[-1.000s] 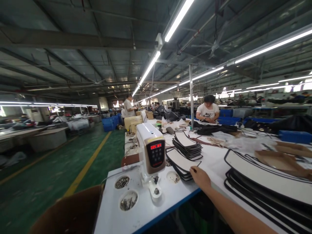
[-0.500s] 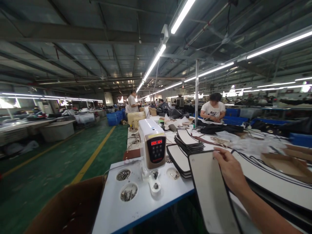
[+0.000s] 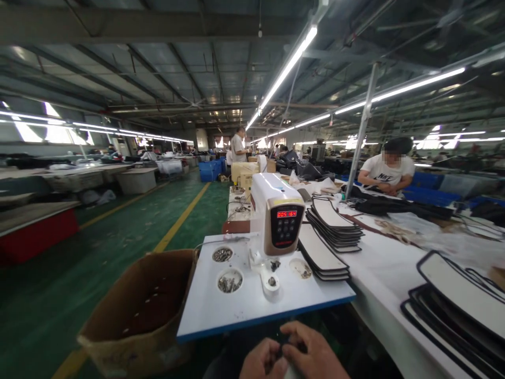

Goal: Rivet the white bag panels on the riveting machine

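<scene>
Low in the view, in front of the machine table, my left hand (image 3: 263, 360) and my right hand (image 3: 312, 351) are close together. Both have their fingers curled and closed. A small dark spot and a pale sliver show between them, too little to name. Just beyond stands a white press machine (image 3: 276, 210) with a red digital display and a small lower arm. Its white tabletop (image 3: 244, 316) has round wells of small metal pieces (image 3: 229, 281). Right of the machine lie stacks of white panels with black edging (image 3: 321, 247).
A cardboard box (image 3: 130, 337) stands on the floor at the left of the table. More black-edged panels (image 3: 461, 295) are piled on the long white table at the right. A metal post (image 3: 361, 131) rises there, and a co-worker (image 3: 389, 168) works behind it.
The white panel that my right hand held up at the right is out of plain sight. My right hand has come down to the bottom centre, beside my left. The view has turned right.
</scene>
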`<state>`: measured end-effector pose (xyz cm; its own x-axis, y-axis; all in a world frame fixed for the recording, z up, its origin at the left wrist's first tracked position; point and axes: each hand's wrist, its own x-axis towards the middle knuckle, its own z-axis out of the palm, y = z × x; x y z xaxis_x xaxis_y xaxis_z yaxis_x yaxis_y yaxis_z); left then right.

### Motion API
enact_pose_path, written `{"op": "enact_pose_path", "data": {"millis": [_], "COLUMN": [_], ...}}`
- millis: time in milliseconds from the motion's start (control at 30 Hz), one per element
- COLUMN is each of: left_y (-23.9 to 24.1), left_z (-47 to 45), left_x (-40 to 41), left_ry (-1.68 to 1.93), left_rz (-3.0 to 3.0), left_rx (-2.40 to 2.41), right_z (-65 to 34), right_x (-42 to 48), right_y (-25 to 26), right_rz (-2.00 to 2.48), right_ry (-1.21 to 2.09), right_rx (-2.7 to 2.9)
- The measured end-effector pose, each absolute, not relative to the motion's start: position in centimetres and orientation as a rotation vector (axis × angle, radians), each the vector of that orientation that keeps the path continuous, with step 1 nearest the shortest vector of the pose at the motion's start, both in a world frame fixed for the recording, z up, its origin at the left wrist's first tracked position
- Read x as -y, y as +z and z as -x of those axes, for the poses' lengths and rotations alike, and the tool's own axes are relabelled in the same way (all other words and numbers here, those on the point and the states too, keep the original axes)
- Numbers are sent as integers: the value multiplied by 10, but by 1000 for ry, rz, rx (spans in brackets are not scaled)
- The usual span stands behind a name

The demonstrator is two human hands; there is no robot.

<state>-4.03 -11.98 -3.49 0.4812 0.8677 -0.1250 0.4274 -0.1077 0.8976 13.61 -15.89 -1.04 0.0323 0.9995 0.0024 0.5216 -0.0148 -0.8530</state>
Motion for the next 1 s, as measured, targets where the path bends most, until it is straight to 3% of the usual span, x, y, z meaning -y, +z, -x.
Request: {"op": "enact_pose_path", "data": {"millis": [300, 700, 1000], "left_y": [-19, -8, -22], "left_z": [36, -2, -7], "left_x": [107, 7, -25], "left_ry": [804, 851, 829], "left_rz": [-1528, -1784, -1788], "left_rx": [-1223, -1345, -1383], "right_z": [-149, -178, -184], "right_x": [153, 49, 16], "right_y": [-27, -8, -13], "right_rz": [1774, 1933, 1926], "right_ry": [704, 285, 329], "right_rx": [1614, 1622, 1677]}}
